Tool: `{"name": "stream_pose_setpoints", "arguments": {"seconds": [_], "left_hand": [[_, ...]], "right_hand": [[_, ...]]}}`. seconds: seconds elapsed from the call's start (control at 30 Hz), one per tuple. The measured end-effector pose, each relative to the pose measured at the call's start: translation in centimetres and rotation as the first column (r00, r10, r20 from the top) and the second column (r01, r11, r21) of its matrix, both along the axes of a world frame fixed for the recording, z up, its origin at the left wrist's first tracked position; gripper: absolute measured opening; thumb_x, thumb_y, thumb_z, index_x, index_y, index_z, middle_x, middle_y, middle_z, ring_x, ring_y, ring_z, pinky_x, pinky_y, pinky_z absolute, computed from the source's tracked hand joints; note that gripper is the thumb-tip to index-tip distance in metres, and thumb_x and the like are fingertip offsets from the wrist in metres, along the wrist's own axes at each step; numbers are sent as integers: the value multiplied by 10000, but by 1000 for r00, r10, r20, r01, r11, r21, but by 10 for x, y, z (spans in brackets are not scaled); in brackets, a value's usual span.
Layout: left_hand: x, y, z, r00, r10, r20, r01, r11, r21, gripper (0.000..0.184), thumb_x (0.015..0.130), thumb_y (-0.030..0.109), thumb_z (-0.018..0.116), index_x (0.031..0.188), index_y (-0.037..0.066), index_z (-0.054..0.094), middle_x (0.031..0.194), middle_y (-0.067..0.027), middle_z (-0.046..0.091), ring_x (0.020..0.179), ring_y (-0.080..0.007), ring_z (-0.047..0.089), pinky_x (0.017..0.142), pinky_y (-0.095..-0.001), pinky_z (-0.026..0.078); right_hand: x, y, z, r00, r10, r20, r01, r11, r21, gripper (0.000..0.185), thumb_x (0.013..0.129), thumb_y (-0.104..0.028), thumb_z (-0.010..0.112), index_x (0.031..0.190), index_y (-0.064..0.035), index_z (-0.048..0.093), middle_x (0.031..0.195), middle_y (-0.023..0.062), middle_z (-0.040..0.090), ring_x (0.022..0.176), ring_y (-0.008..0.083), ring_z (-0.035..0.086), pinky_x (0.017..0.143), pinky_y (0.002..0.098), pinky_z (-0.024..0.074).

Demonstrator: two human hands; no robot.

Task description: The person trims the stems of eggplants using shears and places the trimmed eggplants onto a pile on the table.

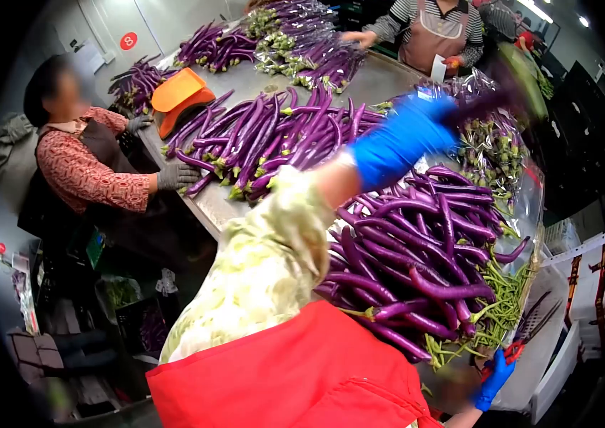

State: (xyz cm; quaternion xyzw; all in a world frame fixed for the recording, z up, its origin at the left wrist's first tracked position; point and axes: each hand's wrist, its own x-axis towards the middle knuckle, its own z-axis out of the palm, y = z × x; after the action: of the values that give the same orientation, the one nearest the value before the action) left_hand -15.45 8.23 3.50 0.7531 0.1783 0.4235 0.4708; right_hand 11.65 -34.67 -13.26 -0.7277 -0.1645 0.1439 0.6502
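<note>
My left hand (416,132), in a blue glove, stretches over the table with its fingers closed round a long purple eggplant (491,103), which is smeared by motion. My right hand (495,379), also blue-gloved, is low at the right, closed on the red handles of a pair of scissors (513,351). The scissor blades point up and away. Between my hands lies a large heap of loose eggplants (424,250). Cut green stem pieces (506,307) are scattered along the heap's right side.
More loose eggplants (266,139) lie across the table (220,210), near an orange scoop-like container (179,100). Bagged eggplants (302,43) are piled behind. One person (92,157) in grey gloves stands at the left; another person (438,32) stands at the back. A white crate (559,371) is at right.
</note>
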Motion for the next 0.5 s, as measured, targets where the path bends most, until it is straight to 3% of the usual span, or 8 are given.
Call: {"name": "stream_pose_setpoints", "arguments": {"seconds": [0.1, 0.17, 0.2, 0.23, 0.3, 0.37, 0.43, 0.5], "left_hand": [[-77, 52, 12, 793, 420, 441, -303, 900, -313, 235, 832, 206, 608, 1009, 56, 647, 857, -26, 631, 811, -142, 579, 733, -296, 455], [-149, 152, -59, 576, 448, 684, -139, 878, -458, 220, 866, 272, 551, 916, 70, 623, 924, -55, 595, 882, -204, 548, 772, -343, 447], [-161, 140, -62, 474, 694, 542, -212, 688, -695, 235, 879, 286, 511, 889, 73, 609, 923, -100, 613, 880, -252, 563, 805, -379, 452], [-232, 216, -144, 559, 469, 684, 94, 783, -615, 236, 847, 273, 504, 906, 73, 615, 901, -126, 651, 817, -315, 606, 813, -434, 471], [-317, 304, -271, 683, 612, 398, -260, 714, -651, 378, 891, 270, 408, 1112, 31, 599, 1152, -148, 614, 1074, -303, 562, 979, -427, 401], [-253, 234, -262, 493, 808, 321, -89, 414, -906, 433, 903, 310, 439, 1230, 37, 516, 1297, -119, 505, 1191, -258, 483, 985, -393, 396], [-220, 209, -237, 395, 910, 125, 74, 104, -992, 508, 915, 356, 452, 1317, 46, 444, 1451, -101, 330, 1301, -260, 369, 1032, -398, 343], [-170, 192, -235, 824, 392, 410, 145, 554, -820, 458, 923, 293, 479, 1304, 39, 462, 1358, -137, 453, 1255, -262, 422, 1055, -396, 308]], "right_hand": [[17, -1, -6, 997, -34, -74, 33, 999, -10, 574, 835, -66, 553, 1372, -69, 351, 774, -5, 535, 501, 53, 416, 454, 207, 365], [-6, -2, 6, 997, -21, -70, 20, 1000, -21, 638, 828, -55, 546, 1415, -90, 298, 785, -5, 538, 537, 50, 430, 484, 208, 381], [-14, 9, 10, 995, -65, -79, 69, 996, 55, 644, 819, -46, 543, 1414, -93, 301, 745, -25, 500, 551, 51, 422, 488, 216, 378], [-14, 2, 8, 986, -41, -160, 43, 999, 9, 654, 808, -36, 541, 1413, -94, 297, 716, -39, 451, 561, 54, 410, 499, 216, 373], [-32, 21, 26, 983, -58, -171, 58, 998, -5, 654, 806, -35, 543, 1409, -102, 297, 722, -35, 441, 573, 57, 402, 523, 224, 380], [-24, 11, 12, 990, -84, -113, 78, 996, -52, 448, 818, -67, 577, 1248, -33, 458, 795, 7, 527, 642, 90, 511, 586, 229, 438], [-13, -5, -3, 989, -83, -120, 79, 996, -41, 685, 784, -73, 627, 1400, -59, 329, 1064, 43, 536, 760, 112, 539, 634, 228, 450], [-11, -8, -2, 982, -123, -140, 119, 992, -41, 639, 785, -81, 636, 1365, -47, 369, 1000, 43, 551, 706, 100, 537, 589, 214, 438]]}}
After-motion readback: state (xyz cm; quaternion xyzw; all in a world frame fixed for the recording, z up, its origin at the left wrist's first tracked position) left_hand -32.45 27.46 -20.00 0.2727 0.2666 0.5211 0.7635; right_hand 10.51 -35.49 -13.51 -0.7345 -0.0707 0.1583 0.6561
